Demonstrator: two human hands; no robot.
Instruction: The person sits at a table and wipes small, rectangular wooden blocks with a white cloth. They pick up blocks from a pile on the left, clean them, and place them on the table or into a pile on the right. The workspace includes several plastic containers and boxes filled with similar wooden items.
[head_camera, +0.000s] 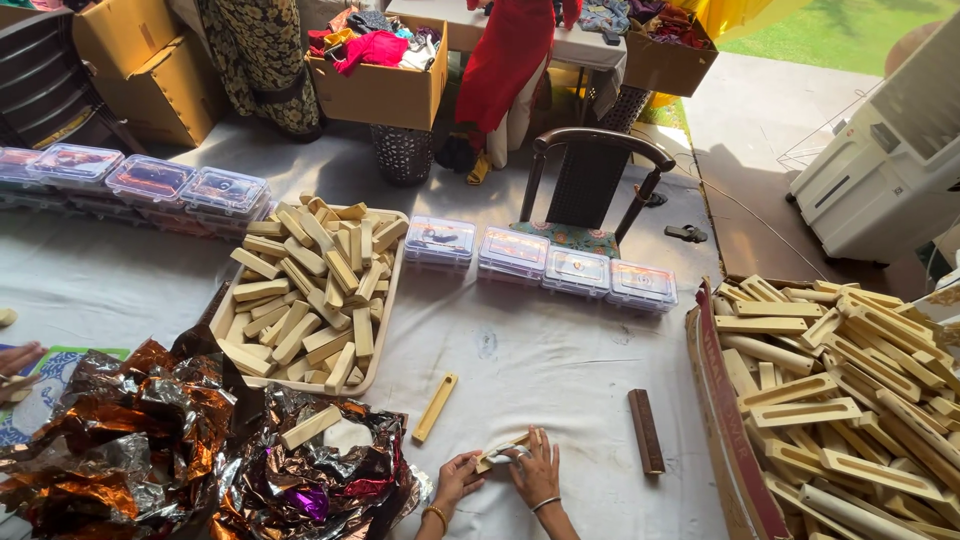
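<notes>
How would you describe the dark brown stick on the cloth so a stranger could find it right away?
Start at the big cardboard box of pale wooden pieces on the right. Just left of it, on the white cloth, lies the dark brown stick, to the right of the right hand. It is the only dark piece; the lone yellow bar nearby and the rest are pale.

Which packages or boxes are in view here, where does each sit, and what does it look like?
Clear lidded boxes: row along the table's far edge, flat, rectangular.
More clear lidded boxes: far left, stacked.
Cardboard box: on the floor behind, brown, holding clothes.
Cardboard carton: right, full of pale wooden pieces.
Foil wrap: lower left, crumpled, copper and silver.
</notes>
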